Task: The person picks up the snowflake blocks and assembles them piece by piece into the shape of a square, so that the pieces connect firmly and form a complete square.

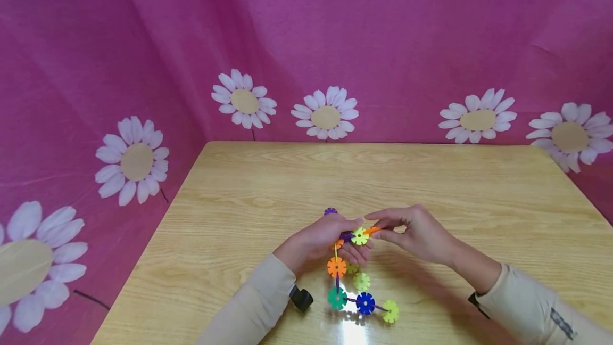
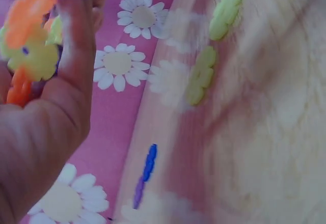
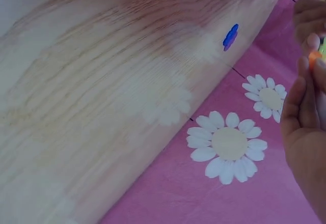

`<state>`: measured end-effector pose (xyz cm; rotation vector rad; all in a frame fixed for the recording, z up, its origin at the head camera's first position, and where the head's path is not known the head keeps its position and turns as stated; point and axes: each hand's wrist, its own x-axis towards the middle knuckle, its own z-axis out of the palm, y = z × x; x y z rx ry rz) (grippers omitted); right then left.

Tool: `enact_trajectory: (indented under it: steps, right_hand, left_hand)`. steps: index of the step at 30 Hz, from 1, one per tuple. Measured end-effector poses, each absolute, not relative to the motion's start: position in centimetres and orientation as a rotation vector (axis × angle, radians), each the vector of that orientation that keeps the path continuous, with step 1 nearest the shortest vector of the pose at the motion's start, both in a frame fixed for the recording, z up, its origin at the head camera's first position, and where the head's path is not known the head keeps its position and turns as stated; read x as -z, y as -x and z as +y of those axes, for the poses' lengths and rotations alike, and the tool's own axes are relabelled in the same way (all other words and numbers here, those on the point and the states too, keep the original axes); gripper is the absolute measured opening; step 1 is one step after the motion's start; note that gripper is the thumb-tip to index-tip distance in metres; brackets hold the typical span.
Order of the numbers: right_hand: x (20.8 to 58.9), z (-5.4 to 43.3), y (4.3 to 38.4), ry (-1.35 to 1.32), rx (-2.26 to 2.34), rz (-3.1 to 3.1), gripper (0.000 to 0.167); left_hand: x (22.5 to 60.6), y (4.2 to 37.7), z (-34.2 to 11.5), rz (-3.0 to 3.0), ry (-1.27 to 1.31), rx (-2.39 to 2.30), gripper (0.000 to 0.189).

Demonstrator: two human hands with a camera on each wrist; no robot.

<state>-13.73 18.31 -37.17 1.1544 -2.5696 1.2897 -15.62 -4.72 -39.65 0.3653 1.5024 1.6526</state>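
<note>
My left hand (image 1: 318, 237) holds a chain of notched, flower-shaped plastic discs near its upper end. Down from that hand run an orange disc (image 1: 337, 267), a green disc (image 1: 337, 298), a dark blue disc (image 1: 365, 303) and a yellow-green disc (image 1: 390, 311), joined by purple discs seen edge-on. A yellow disc (image 1: 360, 236) shows by the left thumb. Between thumb and fingers, my right hand (image 1: 421, 234) pinches an orange disc (image 1: 373, 230), which meets that yellow disc. In the left wrist view, orange and yellow discs (image 2: 38, 56) cluster at the left fingers.
On the wooden table (image 1: 431, 180), a loose yellow disc (image 1: 362, 281) lies below the left hand, another close by. A purple-blue disc (image 1: 330, 211) lies beyond that hand. Pink cloth (image 1: 392, 31) with white daisies hangs behind and at the left.
</note>
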Motion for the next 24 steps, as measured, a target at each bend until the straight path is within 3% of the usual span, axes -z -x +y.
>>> enact_trajectory:
  steps: [8,24]
  right_hand:
    - [37.3,18.3,14.2,-1.02,-1.609,-2.676,0.051]
    - [36.5,16.9,14.4,-1.044,-1.562,-2.753,0.049]
  left_hand:
    - [40.2,16.2,-5.4,1.333,-0.452,-1.625,0.068]
    - [39.8,16.3,-5.3,1.438,-0.324,-1.588,0.06]
